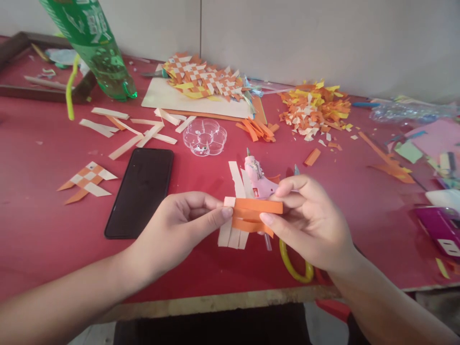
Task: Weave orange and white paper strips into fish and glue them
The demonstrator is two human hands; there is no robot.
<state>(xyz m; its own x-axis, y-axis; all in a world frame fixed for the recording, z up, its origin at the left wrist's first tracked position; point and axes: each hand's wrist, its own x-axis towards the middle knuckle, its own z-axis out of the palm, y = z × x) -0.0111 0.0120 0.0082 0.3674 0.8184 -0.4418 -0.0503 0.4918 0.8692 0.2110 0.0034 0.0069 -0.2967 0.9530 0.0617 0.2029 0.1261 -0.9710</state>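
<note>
My left hand (pixel 190 223) pinches the left end of several orange paper strips (pixel 257 206), where a cream strip crosses them. Fingers and thumb of my right hand (pixel 309 218) close on the right part of the same strips. Cream strips (pixel 233 238) hang below and stick out above the orange ones. Just behind my right fingers lies a pink glue gun (pixel 258 179), its nozzle pointing away. Yellow scissor handles (pixel 293 266) show under my right hand. A finished woven paper fish (pixel 88 179) lies at the left, beside a black phone (pixel 140 194).
A green bottle (pixel 97 48) stands at the back left, near a dark frame (pixel 21 91). Woven fish (pixel 208 79) are piled on a cream board (pixel 154 98). Paper scraps (pixel 314 108), loose cream strips (pixel 125 146), a clear flower-shaped tray (pixel 204 137) and a purple object (pixel 436 230) surround the work.
</note>
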